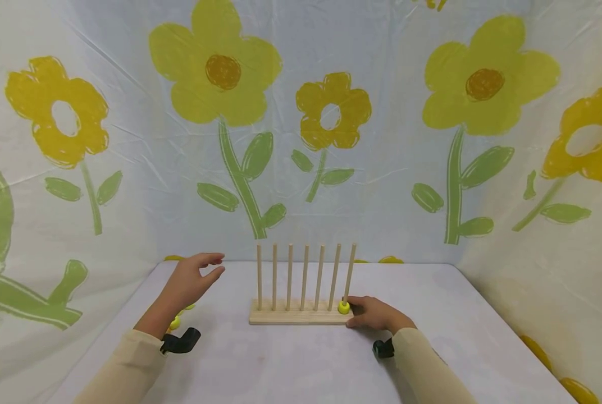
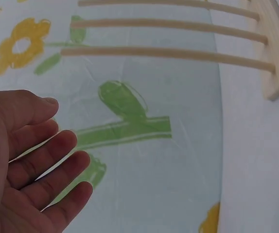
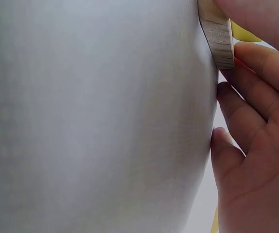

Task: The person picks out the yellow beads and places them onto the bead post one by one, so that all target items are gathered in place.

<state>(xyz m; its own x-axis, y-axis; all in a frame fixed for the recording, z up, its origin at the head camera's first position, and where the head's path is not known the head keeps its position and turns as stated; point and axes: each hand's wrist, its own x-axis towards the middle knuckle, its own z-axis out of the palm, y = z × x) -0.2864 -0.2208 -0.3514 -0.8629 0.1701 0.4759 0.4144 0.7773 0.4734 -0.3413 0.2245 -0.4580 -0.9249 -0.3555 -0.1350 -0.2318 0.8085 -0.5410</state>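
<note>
A wooden peg rack [image 1: 301, 318] with a row of several upright rods stands on the table. One yellow bead [image 1: 343, 307] sits at the bottom of its rightmost rod. My right hand [image 1: 377, 313] grips the right end of the rack's base, thumb at the front edge and forefinger behind. In the right wrist view, that base end [image 3: 218, 41] lies between thumb and fingers. My left hand [image 1: 192, 278] is held in the air left of the rack, holding nothing. Its fingers are loosely bent and apart from the thumb in the left wrist view.
Several yellow pieces [image 1: 174, 322] lie on the table [image 1: 281, 365] at the left, partly hidden behind my left wrist. A black wrist camera [image 1: 181, 341] is strapped to the left arm, another [image 1: 383, 349] to the right. A flowered cloth [image 1: 372, 196] hangs behind the table.
</note>
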